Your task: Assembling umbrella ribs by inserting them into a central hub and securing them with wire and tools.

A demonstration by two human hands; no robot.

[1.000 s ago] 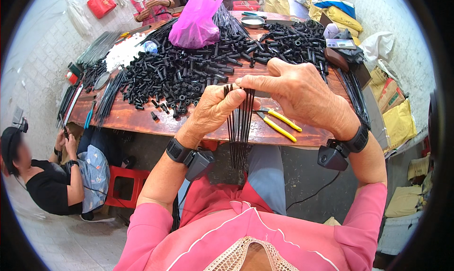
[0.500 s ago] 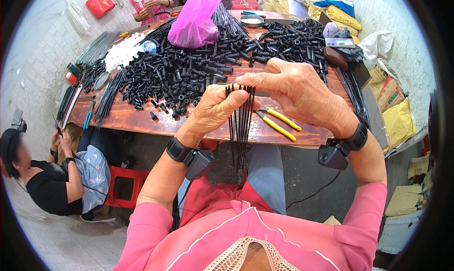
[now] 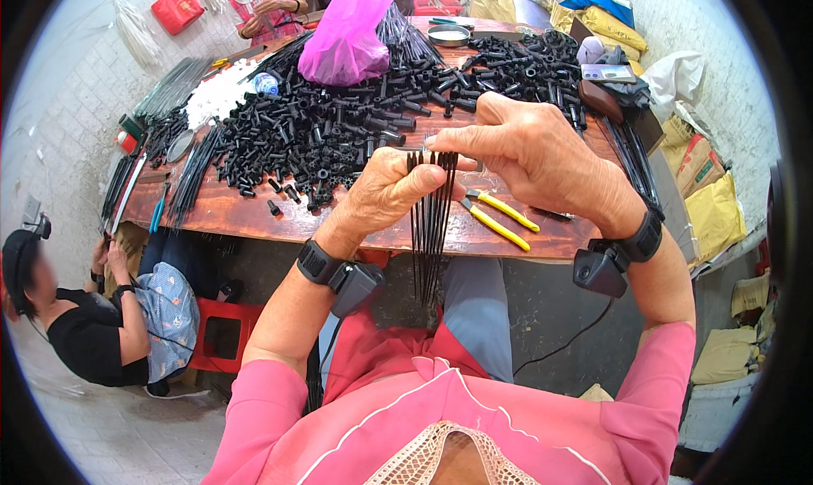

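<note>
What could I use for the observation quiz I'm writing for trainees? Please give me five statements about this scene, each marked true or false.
1. The left hand holds a bunch of thin black rods. True.
2. The right hand grips the yellow-handled pliers. False: the pliers lie on the wooden table.
3. The right index finger is extended toward the rods' upper ends. True.
4. The red handbag sits on the table. False: it hangs against the wall at upper left.
5. The co-worker at left wears a black top. True.
</note>
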